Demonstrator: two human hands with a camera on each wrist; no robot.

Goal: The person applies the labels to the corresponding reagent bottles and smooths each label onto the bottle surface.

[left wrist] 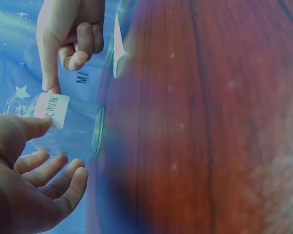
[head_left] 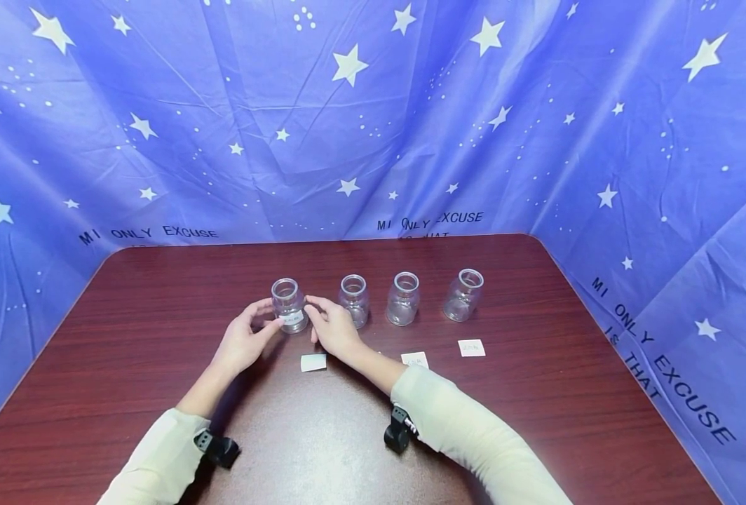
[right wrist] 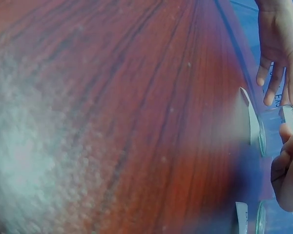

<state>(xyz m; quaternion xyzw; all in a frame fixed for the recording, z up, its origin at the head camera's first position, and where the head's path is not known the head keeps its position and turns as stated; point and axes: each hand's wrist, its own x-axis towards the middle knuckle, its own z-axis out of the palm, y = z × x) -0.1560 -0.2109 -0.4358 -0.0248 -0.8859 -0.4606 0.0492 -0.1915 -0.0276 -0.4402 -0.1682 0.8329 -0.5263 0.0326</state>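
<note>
A clear glass jar (head_left: 288, 298) stands upright at the left end of a row, with a white label (left wrist: 60, 111) bearing handwritten characters on its front. My left hand (head_left: 240, 344) holds the jar from the left, its thumb on the label's edge and its fingers beside the glass. From the other side comes my right hand (head_left: 337, 334). Its extended index finger touches the jar near the label, while its other fingers are bent in, as the left wrist view shows. Just in front of the jar lies a small pale paper slip (head_left: 313, 362).
Three more glass jars, a near one (head_left: 353, 303) partly behind my right hand, a middle one (head_left: 403, 301) and a far-right one (head_left: 462, 298), continue the row. Written slips (head_left: 471, 348) lie before them, one (head_left: 414, 359) partly covered by my right sleeve. A starry blue cloth (head_left: 348, 140) hangs behind the table (head_left: 177, 294).
</note>
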